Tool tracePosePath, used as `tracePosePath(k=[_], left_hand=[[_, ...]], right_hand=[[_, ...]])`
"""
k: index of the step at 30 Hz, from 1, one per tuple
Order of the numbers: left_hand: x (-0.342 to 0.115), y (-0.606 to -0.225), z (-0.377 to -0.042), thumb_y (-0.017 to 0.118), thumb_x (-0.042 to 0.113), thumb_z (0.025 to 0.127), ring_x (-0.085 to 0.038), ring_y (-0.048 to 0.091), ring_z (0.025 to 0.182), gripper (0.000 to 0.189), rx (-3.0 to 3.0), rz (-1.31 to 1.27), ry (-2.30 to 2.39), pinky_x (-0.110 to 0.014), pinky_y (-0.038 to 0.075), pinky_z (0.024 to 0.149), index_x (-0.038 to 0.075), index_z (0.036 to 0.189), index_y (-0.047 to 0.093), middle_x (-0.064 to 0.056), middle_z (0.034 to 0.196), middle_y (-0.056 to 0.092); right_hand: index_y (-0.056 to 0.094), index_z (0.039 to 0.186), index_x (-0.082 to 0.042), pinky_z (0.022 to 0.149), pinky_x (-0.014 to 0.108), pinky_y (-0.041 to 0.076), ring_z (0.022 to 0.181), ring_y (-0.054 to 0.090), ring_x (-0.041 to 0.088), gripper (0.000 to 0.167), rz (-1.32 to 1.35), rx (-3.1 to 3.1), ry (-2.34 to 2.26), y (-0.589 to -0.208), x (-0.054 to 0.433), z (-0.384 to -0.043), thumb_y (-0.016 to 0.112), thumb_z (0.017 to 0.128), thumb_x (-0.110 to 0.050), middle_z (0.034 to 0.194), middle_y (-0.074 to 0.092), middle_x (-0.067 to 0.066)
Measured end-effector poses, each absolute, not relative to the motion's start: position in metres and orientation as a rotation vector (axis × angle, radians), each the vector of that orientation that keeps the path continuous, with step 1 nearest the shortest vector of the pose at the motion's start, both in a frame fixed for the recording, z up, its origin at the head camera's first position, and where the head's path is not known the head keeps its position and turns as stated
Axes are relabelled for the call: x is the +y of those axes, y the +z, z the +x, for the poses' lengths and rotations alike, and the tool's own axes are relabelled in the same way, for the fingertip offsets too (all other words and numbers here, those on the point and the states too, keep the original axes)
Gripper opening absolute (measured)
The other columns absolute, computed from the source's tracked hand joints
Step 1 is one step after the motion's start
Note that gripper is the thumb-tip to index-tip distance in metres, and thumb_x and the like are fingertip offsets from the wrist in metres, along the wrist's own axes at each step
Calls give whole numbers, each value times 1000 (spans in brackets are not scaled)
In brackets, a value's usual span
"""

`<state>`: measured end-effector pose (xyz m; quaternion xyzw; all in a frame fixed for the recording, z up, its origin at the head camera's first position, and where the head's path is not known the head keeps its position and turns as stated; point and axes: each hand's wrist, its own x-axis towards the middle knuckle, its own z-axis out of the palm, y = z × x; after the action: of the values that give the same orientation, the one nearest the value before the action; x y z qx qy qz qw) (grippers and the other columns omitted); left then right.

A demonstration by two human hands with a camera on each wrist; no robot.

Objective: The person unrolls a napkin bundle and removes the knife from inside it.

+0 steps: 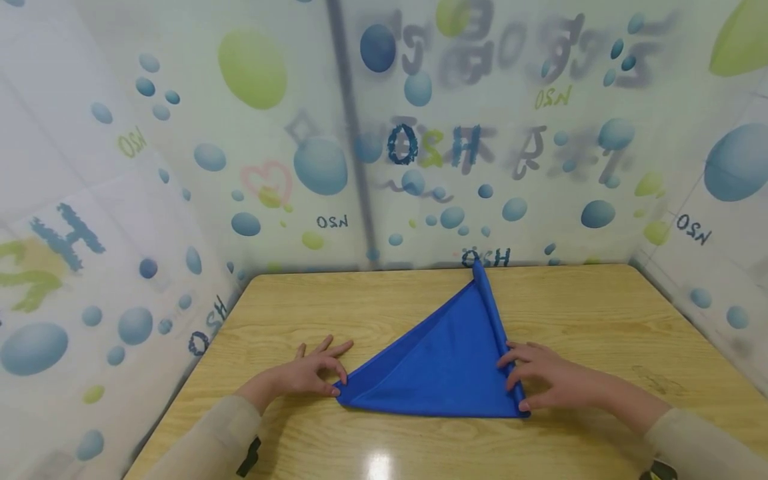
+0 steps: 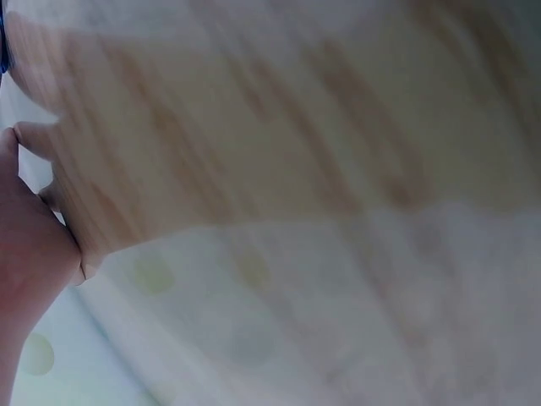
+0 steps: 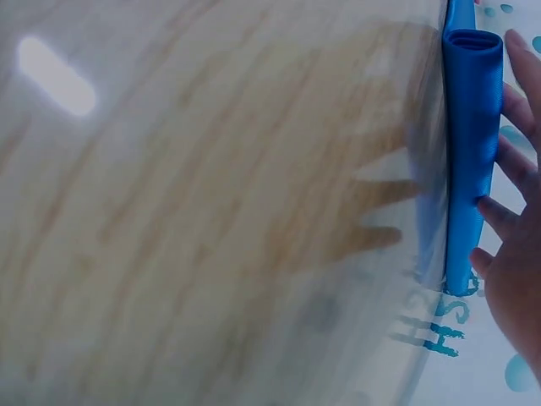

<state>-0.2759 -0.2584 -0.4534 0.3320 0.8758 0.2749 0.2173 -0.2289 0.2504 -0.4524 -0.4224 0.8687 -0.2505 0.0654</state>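
L hand is pinching blue cloth at L corner on tbl, R hand w/ loosely spread fingers is touching rolled edge.

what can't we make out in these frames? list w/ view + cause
- Head: tabletop under the blue cloth, covered by it.
- Head: grey marks on the backdrop, too blurred to read.
- Head: dark item at the right sleeve, cut by bottom edge.
- Left wrist: most of the left hand and cloth, cut by left edge.
- Right wrist: turns inside the rolled edge, hidden by its outer layer.
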Motion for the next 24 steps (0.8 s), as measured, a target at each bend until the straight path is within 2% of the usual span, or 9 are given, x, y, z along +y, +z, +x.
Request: tracePosePath(k=[5,11,13,15,18,20,22,24], left_hand=[[-258,-453,-276,72,33,88,-47,-16,142,8,2413,917,781,-75,-21,93,31,93,67,-12,161,14],[-257,-453,-276,73,32,88,-46,-16,142,8,2401,907,796,-74,-21,94,31,93,67,-11,161,14],[-257,-453,-275,73,32,88,-46,-16,142,8,2403,902,793,-74,-21,94,31,93,67,-10,162,15],[-257,-453,-275,73,32,88,-45,-16,143,8,2404,897,791,-74,-21,94,32,93,67,-10,162,14],[-257,-452,-275,73,32,88,-46,-16,142,8,2401,900,793,-74,-21,94,31,93,67,-11,162,14],[-257,-452,-275,73,32,87,-47,-16,142,8,2400,903,792,-74,-22,94,30,93,67,-12,161,14],[-257,-451,-275,73,31,87,-48,-16,141,8,2401,916,792,-75,-22,93,28,93,67,-14,161,15],[-257,-451,-275,73,30,87,-49,-16,141,8,2405,920,790,-75,-21,93,28,93,67,-14,161,15]], right_hand=[[64,102,-38,96,73,19,134,25,54,19,-1231,2601,-797,-450,252,-229,74,85,-38,133,52,0],[67,116,-34,100,67,11,135,18,58,38,-1213,2580,-800,-453,258,-227,76,81,-23,140,49,4],[66,122,-32,109,58,1,137,15,57,45,-1230,2574,-790,-455,261,-226,74,80,-19,144,47,4],[65,125,-32,112,40,-10,139,13,53,50,-1257,2575,-779,-457,263,-226,73,79,-15,147,45,4],[64,126,-34,105,15,-14,141,14,49,53,-1301,2585,-768,-460,266,-226,72,79,-12,147,47,2],[64,123,-35,106,17,-11,140,18,49,51,-1310,2596,-777,-460,268,-226,73,79,-12,144,49,0],[64,119,-37,110,31,-4,137,21,52,48,-1292,2597,-801,-460,270,-226,74,78,-12,141,51,-1],[64,116,-38,107,47,4,134,23,56,46,-1265,2598,-817,-459,272,-226,76,77,-14,139,52,-1]])
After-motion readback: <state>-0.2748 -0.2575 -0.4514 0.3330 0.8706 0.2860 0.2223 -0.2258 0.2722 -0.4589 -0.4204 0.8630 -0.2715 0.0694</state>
